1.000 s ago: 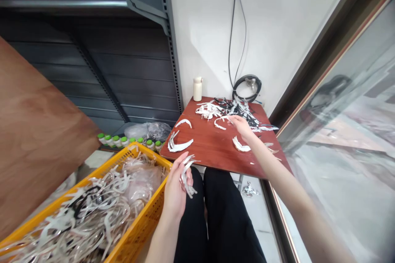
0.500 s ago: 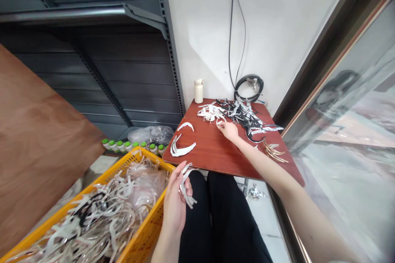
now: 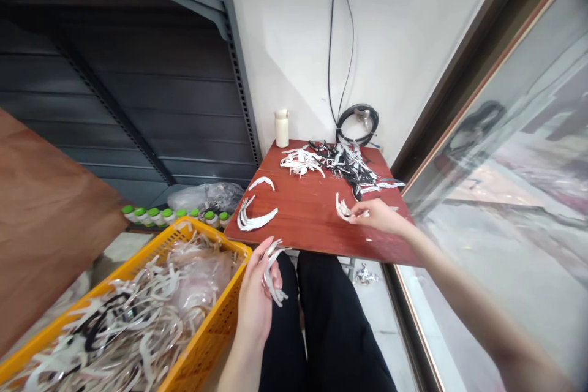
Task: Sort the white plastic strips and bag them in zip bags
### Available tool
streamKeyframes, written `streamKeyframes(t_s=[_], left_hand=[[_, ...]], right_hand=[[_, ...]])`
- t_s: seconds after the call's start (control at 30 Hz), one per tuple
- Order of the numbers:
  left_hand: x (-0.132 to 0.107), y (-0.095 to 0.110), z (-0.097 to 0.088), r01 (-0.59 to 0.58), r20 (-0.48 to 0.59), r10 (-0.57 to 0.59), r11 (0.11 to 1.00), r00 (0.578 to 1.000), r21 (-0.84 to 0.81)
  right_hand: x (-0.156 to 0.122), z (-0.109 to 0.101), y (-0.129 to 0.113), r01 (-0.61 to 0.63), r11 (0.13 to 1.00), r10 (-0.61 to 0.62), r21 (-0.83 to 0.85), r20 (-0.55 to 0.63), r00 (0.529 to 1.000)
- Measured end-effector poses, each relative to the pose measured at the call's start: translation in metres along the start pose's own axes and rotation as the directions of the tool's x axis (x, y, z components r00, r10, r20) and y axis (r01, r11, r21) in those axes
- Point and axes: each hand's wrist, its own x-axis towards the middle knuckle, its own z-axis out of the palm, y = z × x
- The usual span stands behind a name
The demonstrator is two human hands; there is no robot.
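My left hand (image 3: 256, 294) is closed around a small bundle of curved white strips (image 3: 274, 275), above my left thigh. Over the right part of the red-brown table (image 3: 303, 229), my right hand (image 3: 374, 215) pinches curved white strips (image 3: 341, 208) between thumb and fingers; whether they touch the tabletop I cannot tell. Farther back lies a tangle of black and white strips (image 3: 349, 162), with a heap of white strips (image 3: 301, 161) to its left. On the table's left side rest a stack of curved white strips (image 3: 255, 220) and a single curved strip (image 3: 261, 182).
At my left stands a yellow crate (image 3: 206, 343) full of tangled strips and clear plastic. Green-capped bottles (image 3: 154, 215) line up behind it. A cream bottle (image 3: 282, 128) and a coiled black cable (image 3: 357, 125) are at the back wall. Glass panels border the right.
My right hand has moved from the white heap toward me and to the right, with curved white strips in its fingers. My left hand keeps its bundle. The camera view has shifted slightly.
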Motion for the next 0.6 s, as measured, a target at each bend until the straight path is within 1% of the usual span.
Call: streamKeyframes(t_s=[0.07, 0.17, 0.3, 0.4, 0.47, 0.53, 0.6], left_hand=[[-0.001, -0.002, 0.003, 0.008, 0.01, -0.008, 1.0, 1.0, 0.004], [-0.004, -0.003, 0.005, 0.015, 0.004, -0.016, 1.0, 1.0, 0.018], [-0.007, -0.001, 0.005, 0.004, -0.024, -0.003, 0.999, 1.0, 0.04], [-0.008, 0.0, 0.007, 0.002, -0.037, -0.001, 0.999, 0.999, 0.048], [-0.008, 0.0, 0.008, 0.002, -0.042, 0.0, 0.999, 0.999, 0.048], [-0.008, 0.0, 0.009, 0.0, -0.037, 0.002, 0.999, 0.999, 0.047], [-0.007, -0.001, 0.009, -0.003, -0.023, 0.004, 0.999, 1.0, 0.05]], right_hand=[[-0.01, 0.01, 0.007, -0.004, 0.999, 0.004, -0.048, 0.0, 1.0], [-0.013, 0.018, 0.018, -0.021, 0.997, 0.017, -0.08, -0.044, 0.999], [-0.012, 0.014, 0.027, 0.003, 0.999, -0.008, -0.038, -0.138, 0.99], [-0.012, 0.008, 0.033, 0.013, 1.0, -0.015, -0.01, -0.232, 0.973], [-0.012, 0.004, 0.035, 0.01, 0.999, 0.007, 0.053, -0.306, 0.952], [-0.011, -0.002, 0.035, 0.02, 0.984, 0.048, 0.175, -0.378, 0.924], [-0.011, -0.012, 0.031, 0.049, 0.953, 0.088, 0.298, -0.428, 0.899]])
